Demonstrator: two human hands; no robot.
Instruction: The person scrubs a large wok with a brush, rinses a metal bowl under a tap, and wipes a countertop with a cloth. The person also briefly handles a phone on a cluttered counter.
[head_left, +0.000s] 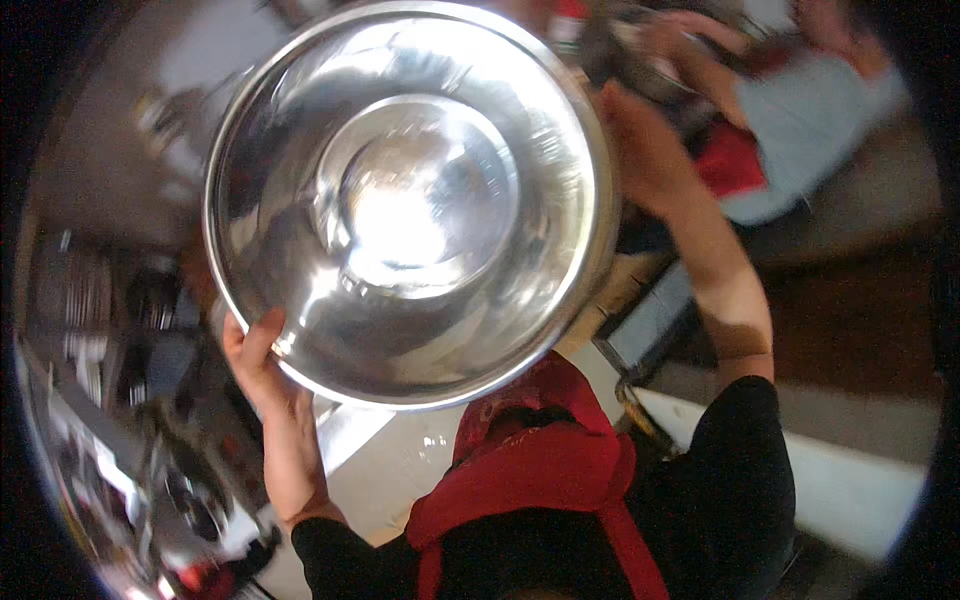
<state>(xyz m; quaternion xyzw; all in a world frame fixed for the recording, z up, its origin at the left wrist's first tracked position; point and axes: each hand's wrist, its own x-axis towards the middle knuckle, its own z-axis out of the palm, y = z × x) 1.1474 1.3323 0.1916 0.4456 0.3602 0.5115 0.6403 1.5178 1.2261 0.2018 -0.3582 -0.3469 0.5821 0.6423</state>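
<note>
A large, round stainless steel bowl (420, 330) is held up in front of me, its shiny inside turned towards my view. Bright reflections cover its flat bottom and walls. My left hand (259, 360) grips the rolled rim at the lower left, thumb over the inner edge and the other fingers mostly hidden behind it. On the opposite side, my right hand (637, 150) is against the bowl's outer wall; motion blur and the bowl obscure its fingertips. Below the bowl shows the red apron (525, 472) that I wear over a black shirt.
At the upper right a person in a light shirt (810, 127) stands close, arms stretched towards a blurred work area. Cluttered shelves (90, 315) and shiny metal items (120, 480) line the left side. A light tiled floor (390, 472) shows beneath the bowl.
</note>
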